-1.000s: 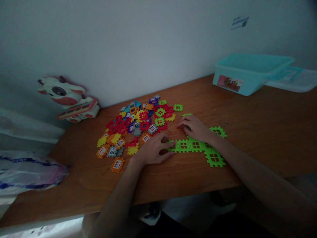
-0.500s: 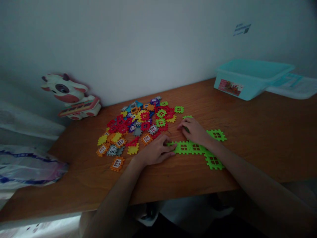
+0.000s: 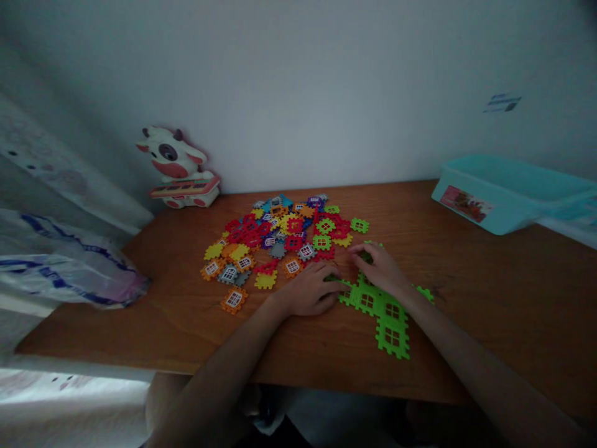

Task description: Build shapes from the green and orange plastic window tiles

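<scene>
**The green squares (image 3: 390, 323) are joined up**

Two bare arms reach out from the bottom of the view to a wooden surface (image 3: 489, 292). The left hand (image 3: 310, 292) lies flat and low at the end of the green squares. Its fingers (image 3: 330, 287) are close together and curl a bit, and they touch the green end. The right hand (image 3: 380, 269) is just past it, arched over the top of the green squares. Its fingers (image 3: 359, 249) point down and are a little spread, right by a small green piece (image 3: 373, 243). I cannot tell if either hand is really holding a piece.

The green squares lie flat on the surface, just right of the middle. They have little window holes and bumpy edges, and they make a bent shape that goes down at one end.

Just past the hands is a big messy pile of colored toy pieces (image 3: 280, 233), in red, yellow, orange, gray, and purple. One orange piece (image 3: 234, 299) sits a bit apart from it.

A white bag with blue lines (image 3: 60, 267) is at the left edge of the surface. Farther back, a toy cow (image 3: 175, 165) stands by the wall (image 3: 303, 93), and a light blue plastic box (image 3: 494, 196) sits at the right.
</scene>
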